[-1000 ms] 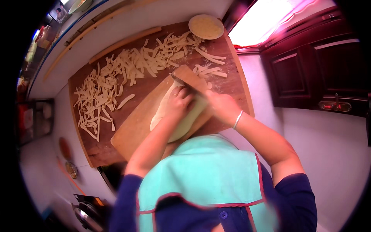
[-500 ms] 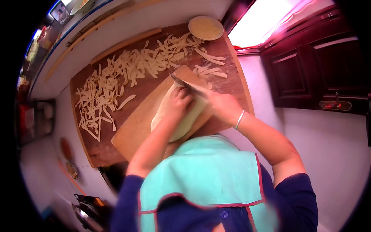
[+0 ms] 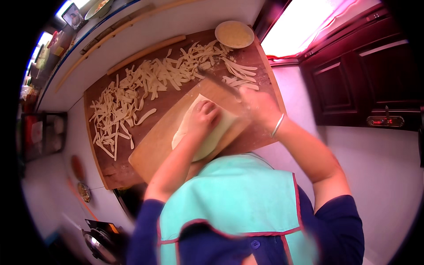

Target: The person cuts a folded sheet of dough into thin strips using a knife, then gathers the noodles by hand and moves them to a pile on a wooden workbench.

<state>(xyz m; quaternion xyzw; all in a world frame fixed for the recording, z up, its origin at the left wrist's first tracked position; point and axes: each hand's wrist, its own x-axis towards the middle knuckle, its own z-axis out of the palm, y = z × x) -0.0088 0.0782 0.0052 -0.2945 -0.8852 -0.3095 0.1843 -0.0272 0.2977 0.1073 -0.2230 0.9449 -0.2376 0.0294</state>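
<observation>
My right hand (image 3: 260, 107) is closed round the handle of a kitchen knife (image 3: 219, 82). Its dark blade points up and left above the far part of a light wooden cutting board (image 3: 150, 143). A pale folded sheet of dough (image 3: 219, 132) lies on that board, and my left hand (image 3: 204, 119) holds it down with curled fingers. Blade and dough are apart. Beyond the board, many cut dough strips (image 3: 163, 73) are heaped across the floured dark worktop. A smaller group of strips (image 3: 242, 73) lies near the knife's far side. Motion blurs my right hand and the knife.
A bowl (image 3: 252, 39) of pale yellow contents stands at the worktop's far right corner. Along the back edge lies a rolling pin (image 3: 145, 55). Dark red cabinet doors (image 3: 362, 75) are on the right. A pan (image 3: 99, 245) sits low at left.
My right hand has lifted the knife off the dough and moved it right and away. Another strip now lies with the small group at right. My left hand stays on the dough.
</observation>
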